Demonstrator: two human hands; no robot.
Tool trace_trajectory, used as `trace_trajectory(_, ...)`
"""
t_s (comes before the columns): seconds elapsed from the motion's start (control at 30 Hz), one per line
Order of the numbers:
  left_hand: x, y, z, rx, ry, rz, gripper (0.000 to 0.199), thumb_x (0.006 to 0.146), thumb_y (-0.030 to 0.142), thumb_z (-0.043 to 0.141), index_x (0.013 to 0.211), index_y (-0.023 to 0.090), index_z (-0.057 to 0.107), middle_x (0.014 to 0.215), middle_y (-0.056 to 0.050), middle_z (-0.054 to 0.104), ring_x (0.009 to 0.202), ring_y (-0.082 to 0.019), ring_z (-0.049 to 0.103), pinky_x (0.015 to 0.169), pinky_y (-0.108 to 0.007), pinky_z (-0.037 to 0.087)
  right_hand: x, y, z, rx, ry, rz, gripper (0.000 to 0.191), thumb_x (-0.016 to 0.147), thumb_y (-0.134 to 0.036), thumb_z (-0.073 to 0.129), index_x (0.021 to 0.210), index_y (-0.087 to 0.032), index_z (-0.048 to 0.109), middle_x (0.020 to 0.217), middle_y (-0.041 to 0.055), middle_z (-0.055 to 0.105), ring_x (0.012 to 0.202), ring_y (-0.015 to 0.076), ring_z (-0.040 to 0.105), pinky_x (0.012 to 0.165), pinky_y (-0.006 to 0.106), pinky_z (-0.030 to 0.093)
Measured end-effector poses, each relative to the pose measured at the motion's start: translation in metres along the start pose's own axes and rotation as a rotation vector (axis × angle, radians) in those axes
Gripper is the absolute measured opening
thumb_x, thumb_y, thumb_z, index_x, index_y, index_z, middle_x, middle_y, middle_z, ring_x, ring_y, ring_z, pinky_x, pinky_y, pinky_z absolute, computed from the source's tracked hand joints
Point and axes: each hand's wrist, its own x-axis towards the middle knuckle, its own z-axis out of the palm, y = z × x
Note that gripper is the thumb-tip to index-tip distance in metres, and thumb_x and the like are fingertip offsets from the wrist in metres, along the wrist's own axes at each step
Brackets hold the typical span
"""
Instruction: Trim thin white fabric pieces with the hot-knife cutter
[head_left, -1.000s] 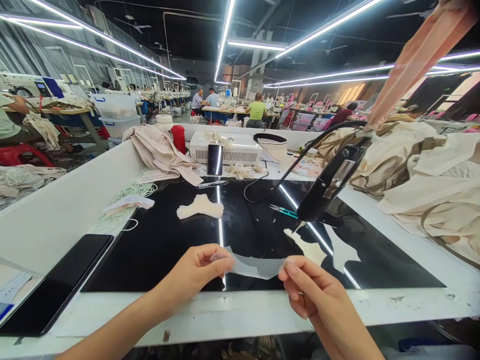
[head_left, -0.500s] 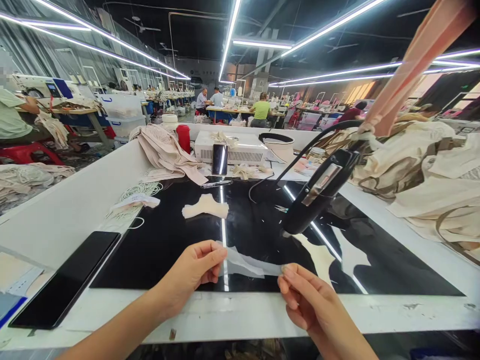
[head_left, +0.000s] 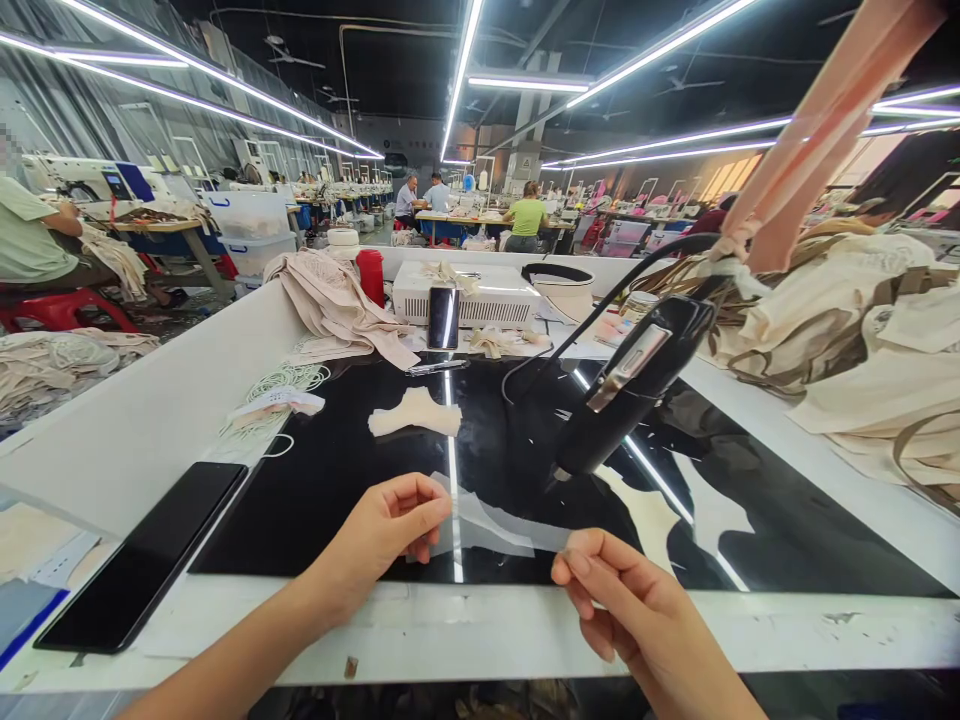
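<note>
A sheer white piece of fabric stretches between my two hands, low over a black mat. My left hand pinches its left end between thumb and fingers. Its right end is in the closed thumb and fingers of my right hand. Just beyond my right hand hangs a black corded electric tool, tip down and tilted, tied to pink fabric strips. A cream cut piece lies on the mat beyond my left hand. Another cream piece lies right of the tool's tip.
A large black phone lies at the left, below a tangle of pale cord. A smaller phone leans on a white vented box. Beige fabric is heaped at the right. Several people work farther back.
The black tool has swung slightly left and turned a little. Both hands stay almost in place, still holding the sheer fabric. The whole view has shifted slightly.
</note>
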Motion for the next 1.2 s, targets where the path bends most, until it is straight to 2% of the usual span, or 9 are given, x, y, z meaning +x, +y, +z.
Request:
trace_trajectory(0.17, -0.001, 0.004, 0.003, 0.092, 0.011, 0.080, 0.026, 0.088, 0.043, 0.073, 0.087, 0.018, 0.066, 0.068, 0.005, 0.055, 0.060, -0.009, 0.049, 0.063, -0.024, 0.040, 0.000, 0.001, -0.001, -0.070, 0.055, -0.103, 0.048, 0.072, -0.065, 0.086, 0.075, -0.020, 0.070, 0.071, 0.0021, 0.066, 0.060, 0.0111, 0.045, 0.048, 0.021, 0.042)
trace_trajectory(0.33, -0.001, 0.005, 0.006, 0.126, 0.033, 0.107, 0.023, 0.086, 0.041, 0.071, 0.084, 0.019, 0.064, 0.066, 0.006, 0.053, 0.058, -0.009, 0.048, 0.062, -0.024, 0.042, -0.002, 0.005, -0.003, -0.203, 0.131, -0.209, 0.039, 0.081, -0.061, 0.077, 0.080, -0.023, 0.070, 0.082, 0.0032, 0.073, 0.059, 0.0121, 0.049, 0.054, 0.024, 0.050)
trace_trajectory(0.47, -0.001, 0.005, 0.008, 0.142, 0.064, 0.147, 0.019, 0.084, 0.036, 0.070, 0.080, 0.019, 0.063, 0.064, 0.006, 0.053, 0.058, -0.010, 0.048, 0.060, -0.024, 0.043, -0.005, 0.008, -0.003, -0.307, 0.208, -0.261, 0.029, 0.085, -0.055, 0.073, 0.083, -0.026, 0.073, 0.071, 0.0006, 0.067, 0.060, 0.0144, 0.054, 0.056, 0.024, 0.053)
trace_trajectory(0.57, -0.001, 0.004, 0.012, 0.120, 0.100, 0.162, 0.019, 0.081, 0.036, 0.071, 0.077, 0.020, 0.061, 0.062, 0.006, 0.053, 0.057, -0.010, 0.048, 0.058, -0.023, 0.043, -0.006, 0.010, -0.002, -0.310, 0.248, -0.304, 0.027, 0.085, -0.053, 0.073, 0.083, -0.026, 0.075, 0.067, -0.0002, 0.063, 0.060, 0.0154, 0.057, 0.055, 0.024, 0.054)
trace_trajectory(0.77, -0.001, 0.001, 0.016, 0.056, 0.141, 0.174, 0.021, 0.079, 0.036, 0.072, 0.075, 0.020, 0.059, 0.062, 0.006, 0.053, 0.056, -0.010, 0.047, 0.057, -0.023, 0.043, -0.005, 0.017, 0.001, -0.253, 0.311, -0.371, 0.022, 0.083, -0.050, 0.077, 0.084, -0.028, 0.079, 0.068, 0.0001, 0.066, 0.059, 0.0144, 0.058, 0.054, 0.022, 0.053)
trace_trajectory(0.97, 0.000, -0.003, 0.016, 0.008, 0.159, 0.202, 0.019, 0.081, 0.034, 0.072, 0.076, 0.019, 0.061, 0.065, 0.005, 0.053, 0.058, -0.010, 0.049, 0.057, -0.023, 0.044, -0.005, 0.025, 0.002, -0.179, 0.309, -0.449, 0.016, 0.085, -0.043, 0.077, 0.083, -0.026, 0.079, 0.097, 0.0060, 0.076, 0.054, 0.0131, 0.058, 0.051, 0.029, 0.054)
trace_trajectory(1.2, 0.001, -0.006, 0.017, -0.066, 0.141, 0.206, 0.021, 0.085, 0.032, 0.072, 0.075, 0.019, 0.059, 0.072, 0.005, 0.056, 0.055, -0.007, 0.053, 0.055, -0.021, 0.041, -0.006, 0.032, -0.001, -0.171, 0.290, -0.432, 0.019, 0.086, -0.046, 0.078, 0.086, -0.027, 0.079, 0.100, 0.0077, 0.076, 0.053, 0.0140, 0.058, 0.053, 0.033, 0.053)
